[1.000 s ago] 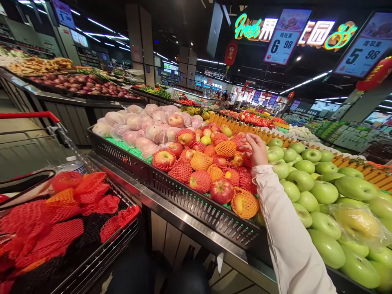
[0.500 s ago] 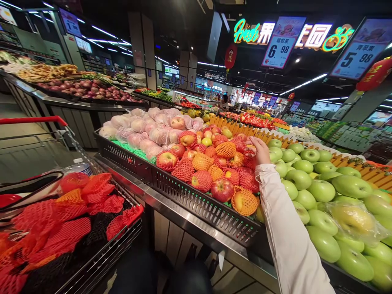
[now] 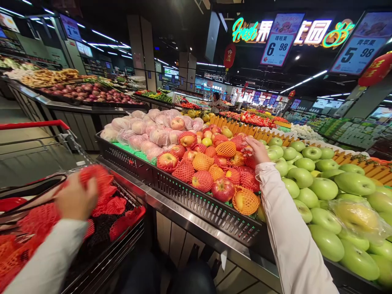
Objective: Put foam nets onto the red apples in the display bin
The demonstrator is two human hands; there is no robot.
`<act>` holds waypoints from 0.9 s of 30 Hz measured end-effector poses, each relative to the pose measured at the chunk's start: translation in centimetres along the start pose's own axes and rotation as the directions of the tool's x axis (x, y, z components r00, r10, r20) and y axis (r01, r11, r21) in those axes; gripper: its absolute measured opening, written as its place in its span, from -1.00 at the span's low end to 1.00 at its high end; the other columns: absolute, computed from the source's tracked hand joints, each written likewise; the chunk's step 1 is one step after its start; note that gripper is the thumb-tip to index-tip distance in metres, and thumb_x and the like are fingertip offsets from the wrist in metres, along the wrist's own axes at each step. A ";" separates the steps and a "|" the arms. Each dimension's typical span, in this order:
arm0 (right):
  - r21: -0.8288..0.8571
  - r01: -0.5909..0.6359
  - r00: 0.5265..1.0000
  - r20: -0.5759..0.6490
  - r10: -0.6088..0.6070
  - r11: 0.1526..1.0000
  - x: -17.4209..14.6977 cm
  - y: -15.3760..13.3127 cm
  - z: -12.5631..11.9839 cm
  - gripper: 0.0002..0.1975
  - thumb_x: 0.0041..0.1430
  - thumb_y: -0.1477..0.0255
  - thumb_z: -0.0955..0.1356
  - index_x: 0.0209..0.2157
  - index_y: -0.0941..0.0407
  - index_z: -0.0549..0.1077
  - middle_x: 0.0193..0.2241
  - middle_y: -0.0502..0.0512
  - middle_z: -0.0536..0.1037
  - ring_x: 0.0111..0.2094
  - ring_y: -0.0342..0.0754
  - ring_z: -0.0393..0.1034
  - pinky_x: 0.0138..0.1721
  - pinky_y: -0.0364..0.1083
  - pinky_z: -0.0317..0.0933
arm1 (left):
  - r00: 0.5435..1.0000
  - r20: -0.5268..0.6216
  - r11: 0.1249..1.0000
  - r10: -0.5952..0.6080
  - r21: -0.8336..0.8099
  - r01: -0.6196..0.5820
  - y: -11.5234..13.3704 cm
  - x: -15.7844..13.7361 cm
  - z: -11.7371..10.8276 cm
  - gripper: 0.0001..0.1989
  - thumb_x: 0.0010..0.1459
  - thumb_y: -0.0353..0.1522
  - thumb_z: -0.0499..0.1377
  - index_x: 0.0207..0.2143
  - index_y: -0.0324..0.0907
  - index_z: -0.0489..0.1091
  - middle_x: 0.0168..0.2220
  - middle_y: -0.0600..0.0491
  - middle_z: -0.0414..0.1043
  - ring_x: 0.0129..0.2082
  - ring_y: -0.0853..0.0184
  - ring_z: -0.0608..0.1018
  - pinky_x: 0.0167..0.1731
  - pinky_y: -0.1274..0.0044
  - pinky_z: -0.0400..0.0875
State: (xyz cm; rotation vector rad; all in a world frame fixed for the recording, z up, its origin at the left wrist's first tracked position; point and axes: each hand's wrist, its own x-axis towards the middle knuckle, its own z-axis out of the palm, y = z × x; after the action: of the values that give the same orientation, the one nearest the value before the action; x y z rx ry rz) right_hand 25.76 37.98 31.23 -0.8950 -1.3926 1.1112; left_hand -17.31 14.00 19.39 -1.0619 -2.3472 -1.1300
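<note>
My left hand [image 3: 75, 198] is over the shopping cart, blurred by motion. Its fingers are closed on a red foam net [image 3: 96, 175], also smeared. More red foam nets [image 3: 39, 218] lie in the cart beneath it. My right hand [image 3: 257, 149] reaches to the far right of the red apples [image 3: 222, 190], beside the green apples. Its fingers are stretched out and apart, at or touching the fruit there; the fingertips are partly hidden. Many of the red apples wear red or orange foam nets [image 3: 202, 161].
The cart [image 3: 139, 214] stands left of the black crate [image 3: 196, 200]. Bagged pale fruit [image 3: 137, 126] fills the crate's far left. Green apples [image 3: 324, 188] are piled on the right, with a bagged yellowish fruit [image 3: 357, 216] on top. Red onions [image 3: 92, 93] lie on another stand behind.
My left hand has come into view over the cart and grips a red foam net. My right hand has shifted slightly left, its fingers now more spread over the apples.
</note>
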 end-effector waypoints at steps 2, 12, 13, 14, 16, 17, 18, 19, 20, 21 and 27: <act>-0.046 -0.017 0.996 0.092 0.022 0.999 -0.3 -0.1 0.1 -0.51 -0.23 0.04 0.55 -0.34 0.10 0.55 -0.36 0.02 0.56 -0.50 -0.22 0.42 -0.59 -0.27 0.28 | 0.985 -0.141 0.975 0.100 -0.184 -0.125 5.4 0.9 2.8 -0.72 0.16 -0.16 -0.05 -0.18 -0.01 0.34 -0.37 0.04 0.47 -0.42 0.15 0.52 -0.38 0.29 0.42; -0.048 0.144 0.988 0.065 -0.141 0.988 -0.7 0.4 0.8 -0.44 -0.27 0.15 0.57 -0.18 0.03 0.51 -0.26 0.01 0.60 -0.34 -0.11 0.48 -0.53 -0.21 0.36 | 0.575 -0.046 0.368 0.817 -0.726 -0.581 37.6 0.9 13.1 -0.60 0.29 -0.24 0.05 0.13 -0.16 0.19 0.08 -0.14 0.42 0.02 0.12 0.51 -0.06 0.35 0.41; -0.072 0.150 0.989 0.008 -0.149 0.986 -0.4 0.4 0.9 -0.48 -0.27 0.16 0.57 -0.23 0.05 0.51 -0.29 0.00 0.60 -0.37 -0.11 0.46 -0.54 -0.21 0.36 | 0.565 -0.034 0.363 0.825 -0.734 -0.574 37.7 1.2 14.0 -0.61 0.30 -0.23 0.04 0.13 -0.14 0.18 0.11 -0.12 0.41 0.05 0.13 0.50 -0.04 0.36 0.40; -0.083 0.146 0.987 -0.048 -0.151 0.986 -0.2 0.5 0.9 -0.52 -0.27 0.15 0.57 -0.29 0.07 0.52 -0.34 0.00 0.59 -0.39 -0.12 0.45 -0.55 -0.20 0.35 | 0.569 -0.022 0.364 0.822 -0.748 -0.554 37.5 1.6 14.8 -0.63 0.31 -0.23 0.03 0.12 -0.12 0.19 0.10 -0.10 0.41 0.05 0.15 0.50 -0.02 0.36 0.39; -0.064 0.128 0.984 -0.119 -0.135 0.990 0.3 0.6 0.9 -0.58 -0.26 0.12 0.55 -0.38 0.07 0.51 -0.41 -0.03 0.57 -0.43 -0.13 0.42 -0.55 -0.19 0.36 | 0.602 -0.014 0.371 0.798 -0.776 -0.510 36.3 2.7 15.9 -0.69 0.30 -0.21 0.05 0.03 -0.11 0.26 0.01 -0.07 0.47 -0.01 0.19 0.51 -0.02 0.38 0.38; -0.038 0.116 0.984 -0.132 -0.120 0.992 0.5 0.6 0.9 -0.60 -0.26 0.11 0.54 -0.41 0.07 0.51 -0.43 -0.04 0.57 -0.44 -0.13 0.42 -0.54 -0.17 0.37 | 0.621 -0.022 0.375 0.783 -0.780 -0.501 35.6 3.3 16.3 -0.73 0.28 -0.21 0.07 -0.04 -0.12 0.30 -0.05 -0.05 0.49 -0.05 0.20 0.52 -0.04 0.39 0.37; -0.004 0.108 0.985 -0.139 -0.107 0.994 0.7 0.5 0.9 -0.62 -0.27 0.13 0.54 -0.44 0.06 0.50 -0.44 -0.05 0.56 -0.43 -0.12 0.43 -0.53 -0.17 0.38 | 0.638 -0.036 0.379 0.769 -0.778 -0.501 35.1 3.7 16.5 -0.78 0.27 -0.21 0.08 -0.12 -0.13 0.33 -0.12 -0.04 0.50 -0.10 0.21 0.52 -0.06 0.40 0.36; 0.033 0.104 0.985 -0.139 -0.099 0.994 0.7 0.5 0.9 -0.65 -0.26 0.15 0.54 -0.45 0.05 0.49 -0.43 -0.06 0.56 -0.41 -0.11 0.44 -0.51 -0.16 0.39 | 0.652 -0.048 0.383 0.756 -0.775 -0.502 34.8 4.0 16.7 -0.81 0.26 -0.22 0.10 -0.19 -0.14 0.34 -0.17 -0.02 0.49 -0.15 0.22 0.51 -0.09 0.41 0.35; 0.072 0.102 0.986 -0.138 -0.092 0.992 0.7 0.4 0.8 -0.67 -0.24 0.18 0.53 -0.45 0.04 0.47 -0.42 -0.05 0.56 -0.38 -0.10 0.45 -0.49 -0.15 0.39 | 0.664 -0.053 0.387 0.745 -0.777 -0.496 34.7 4.1 16.8 -0.82 0.24 -0.22 0.12 -0.24 -0.15 0.33 -0.23 0.00 0.48 -0.20 0.24 0.49 -0.13 0.43 0.34; 0.109 0.103 0.986 -0.139 -0.087 0.989 0.7 0.3 0.7 -0.70 -0.20 0.20 0.51 -0.45 0.03 0.45 -0.41 -0.04 0.56 -0.36 -0.08 0.47 -0.48 -0.14 0.39 | 0.679 -0.049 0.389 0.733 -0.789 -0.476 34.7 4.0 16.9 -0.82 0.23 -0.22 0.13 -0.29 -0.15 0.32 -0.28 0.02 0.46 -0.25 0.27 0.47 -0.17 0.45 0.33; 0.159 0.170 0.972 -0.187 -0.139 0.973 0.0 -0.1 -0.6 -0.77 -0.14 0.24 0.44 -0.48 0.03 0.36 -0.42 -0.02 0.52 -0.35 -0.06 0.44 -0.45 -0.11 0.34 | 0.670 0.048 0.292 0.741 -0.921 -0.258 35.8 2.2 17.7 -0.70 0.19 -0.16 0.16 -0.46 -0.15 0.21 -0.49 0.15 0.26 -0.45 0.39 0.33 -0.35 0.53 0.23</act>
State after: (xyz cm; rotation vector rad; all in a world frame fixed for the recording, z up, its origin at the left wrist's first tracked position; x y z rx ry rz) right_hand 26.36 38.01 31.35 -0.7269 -1.1807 0.9936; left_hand 8.25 43.40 28.43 -2.5097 -1.2086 -1.9564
